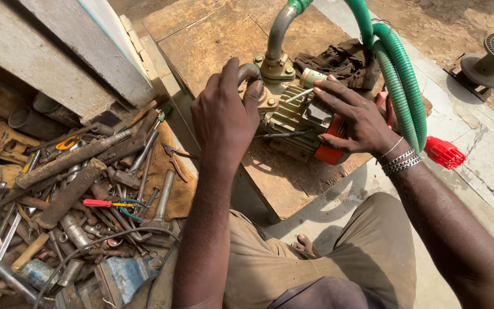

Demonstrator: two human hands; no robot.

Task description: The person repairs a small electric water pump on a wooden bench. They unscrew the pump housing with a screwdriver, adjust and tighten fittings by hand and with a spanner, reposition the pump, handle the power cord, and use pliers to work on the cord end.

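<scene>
Both forearms are bare, with no sleeves in view. The left hand (222,117) wears no ring, glove or band that shows. The right hand (357,117) is likewise ungloved, and its wrist carries several metal bracelets (398,161): one thin plain bangle nearest the hand, then a stack of silver-coloured chain-link bands close together. The person wears khaki-brown trousers (367,252), creased and marked with dusty smudges. Toes of one bare foot (305,245) show between the legs. A dark garment edge (327,293) shows at the bottom.
</scene>
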